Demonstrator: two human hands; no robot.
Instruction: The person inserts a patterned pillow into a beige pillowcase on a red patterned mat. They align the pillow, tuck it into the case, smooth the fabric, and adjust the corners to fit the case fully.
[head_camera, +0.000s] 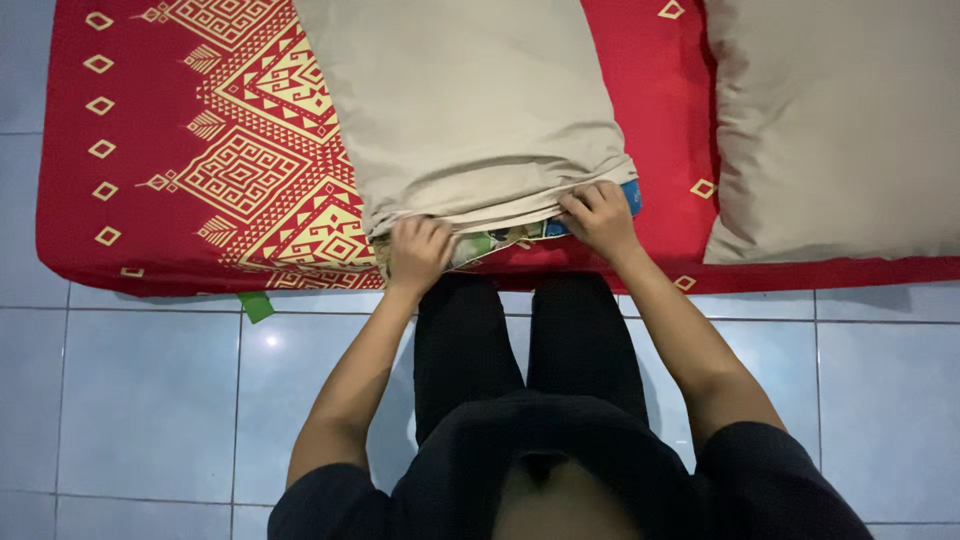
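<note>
Beige cotton pillowcase (470, 110) sits top centre of the frame on a red mattress with a yellow geometric pattern (150, 200), its open edge bunched right at the mattress's near edge. Left hand (420, 252) and right hand (598, 218) both pinch that hem, with a colourful printed pillow (500, 240) peeking out. Second beige pillow (840, 130) lies just beside, upper right. Pale blue tiled floor (140, 400) has plenty of room.
</note>
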